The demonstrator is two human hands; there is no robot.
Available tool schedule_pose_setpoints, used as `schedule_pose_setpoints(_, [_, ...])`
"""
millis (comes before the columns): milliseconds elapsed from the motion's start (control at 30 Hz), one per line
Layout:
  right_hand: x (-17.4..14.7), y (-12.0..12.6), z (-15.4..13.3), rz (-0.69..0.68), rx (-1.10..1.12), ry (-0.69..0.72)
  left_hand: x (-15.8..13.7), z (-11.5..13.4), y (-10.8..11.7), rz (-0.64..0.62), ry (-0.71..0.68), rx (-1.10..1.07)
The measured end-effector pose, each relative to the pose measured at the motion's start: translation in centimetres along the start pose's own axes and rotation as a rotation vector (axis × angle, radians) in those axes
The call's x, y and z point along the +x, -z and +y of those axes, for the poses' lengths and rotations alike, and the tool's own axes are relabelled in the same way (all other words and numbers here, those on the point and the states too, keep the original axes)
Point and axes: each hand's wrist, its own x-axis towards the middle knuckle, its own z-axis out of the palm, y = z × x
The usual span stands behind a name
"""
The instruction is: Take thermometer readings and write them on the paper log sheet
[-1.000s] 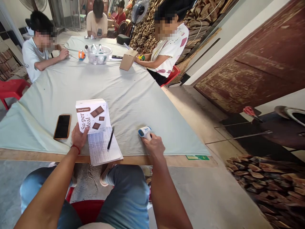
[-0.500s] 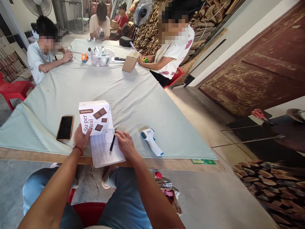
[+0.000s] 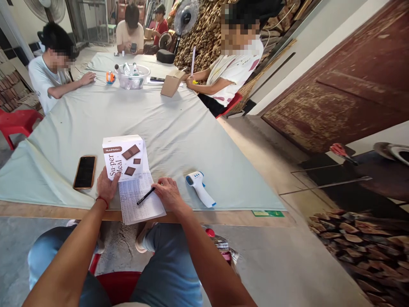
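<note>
My left hand [image 3: 108,184] is closed on the lower left corner of a white box [image 3: 123,158] marked "Su-per Meal", thumb on its front. The box stands on a sheet of paper [image 3: 136,204] covered in small handwriting, which overhangs the table's front edge. In my right hand [image 3: 168,192] a black pen [image 3: 145,197] is pinched between the fingers, pointing down and left across the paper. A phone [image 3: 84,172] in an orange-brown case lies left of my left hand. To the right of my right hand is a white and blue infrared thermometer [image 3: 200,189].
A pale cloth covers the table [image 3: 159,115]. Farther back are a clear plastic basket [image 3: 132,79] of bottles, a roll of orange tape [image 3: 110,77] and a cardboard box [image 3: 171,83]. People sit around the table's far half. Firewood [image 3: 361,243] is stacked at right.
The pen has swung to a flatter slant, and my right fingers have closed on it. My left hand and the box keep their place on the paper. The view has shifted slightly.
</note>
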Motion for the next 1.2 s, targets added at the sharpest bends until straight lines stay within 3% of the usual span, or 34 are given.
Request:
schedule_pose_setpoints(100, [-0.7,0.4,0.4,0.025,0.047,-0.028,0.0,0.1,0.0,-0.002,-0.005,-0.003])
schedule_pose_setpoints(200, [-1.4,0.6,0.1,0.148,0.184,-0.083,0.0,0.0,-0.1,0.005,-0.011,-0.006])
schedule_pose_setpoints(433, [-1.6,0.1,-3.4,0.460,0.781,-0.441,-0.1,0.0,-0.2,0.019,-0.023,-0.004])
schedule_pose_setpoints(533, [-1.1,-0.1,-4.9,0.490,1.043,-0.458,-0.1,0.0,-0.2,0.018,-0.018,-0.003])
schedule_pose_setpoints(633, [-0.7,-0.3,-6.0,0.425,1.219,-0.476,-0.1,-0.1,-0.2,0.019,-0.014,-0.001])
schedule_pose_setpoints(833, [0.8,-0.4,-7.1,0.414,1.286,-0.567,-0.1,-0.2,-0.3,0.024,-0.001,0.002])
schedule_pose_setpoints(1200, [0.8,-2.3,-7.4,0.311,1.167,-0.463,-0.1,-0.4,-0.4,0.021,-0.001,0.014])
